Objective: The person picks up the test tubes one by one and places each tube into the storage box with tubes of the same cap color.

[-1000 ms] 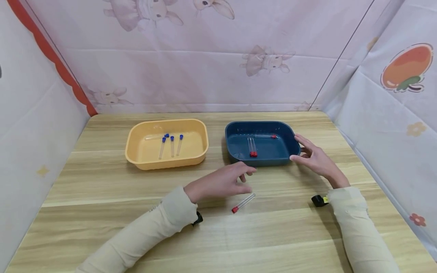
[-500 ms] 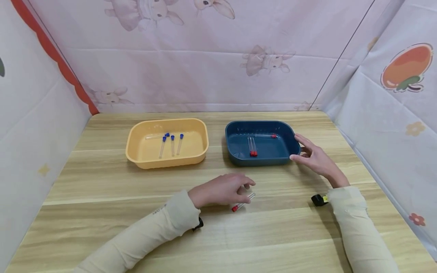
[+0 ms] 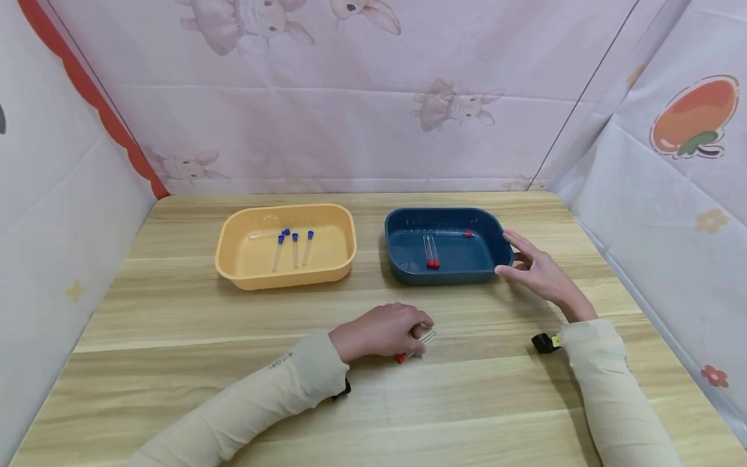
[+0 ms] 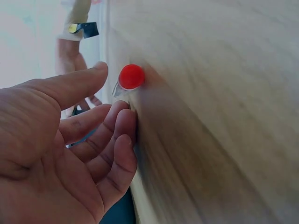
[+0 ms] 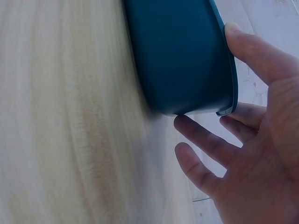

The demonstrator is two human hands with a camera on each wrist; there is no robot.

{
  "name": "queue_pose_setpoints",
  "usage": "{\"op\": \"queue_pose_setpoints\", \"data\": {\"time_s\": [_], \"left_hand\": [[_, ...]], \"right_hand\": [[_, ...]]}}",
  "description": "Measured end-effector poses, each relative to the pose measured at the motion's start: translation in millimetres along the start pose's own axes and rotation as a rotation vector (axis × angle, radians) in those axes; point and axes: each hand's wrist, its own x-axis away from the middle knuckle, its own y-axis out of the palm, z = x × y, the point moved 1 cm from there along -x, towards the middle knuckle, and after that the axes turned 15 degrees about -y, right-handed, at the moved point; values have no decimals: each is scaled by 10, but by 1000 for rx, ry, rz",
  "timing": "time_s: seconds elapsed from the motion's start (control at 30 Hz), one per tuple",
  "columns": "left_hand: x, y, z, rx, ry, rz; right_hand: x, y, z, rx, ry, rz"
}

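My left hand point(image 3: 388, 329) is low over the table, thumb and fingers on either side of a clear test tube point(image 3: 429, 337) with a red cap point(image 4: 131, 76). A gap shows between thumb and fingertips in the left wrist view, and the tube lies on the table there, partly hidden by the thumb in the head view. My right hand point(image 3: 543, 272) holds the right end of a dark blue tray point(image 3: 449, 277), thumb at its near rim and fingers around the end. Several red-capped tubes point(image 3: 432, 253) lie in this tray.
A yellow tray point(image 3: 286, 281) stands left of the blue one, with several blue-capped tubes point(image 3: 294, 250) inside. Both trays are toward the back of the wooden table point(image 3: 373, 415). Printed cloth walls point(image 3: 350, 143) enclose the back and sides.
My left hand has come down and toward me from near the blue tray to the tube on the table, its thumb and fingers drawing closer together. The right hand stays at the tray.
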Motion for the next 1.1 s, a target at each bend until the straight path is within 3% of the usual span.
{"op": "queue_pose_setpoints", "data": {"time_s": [0.53, 0.77, 0.93, 1.1], "left_hand": [[11, 38, 28, -23, 26, 59], [23, 36, 46, 12, -41, 28], [39, 36, 69, 14, -78, 49], [37, 48, 81, 95, -140, 57]], "right_hand": [[0, -1, 1, -14, -13, 9], [-1, -3, 5, -11, -7, 4], [0, -3, 10, -4, -4, 3], [3, 0, 1, 8, 4, -1]]}}
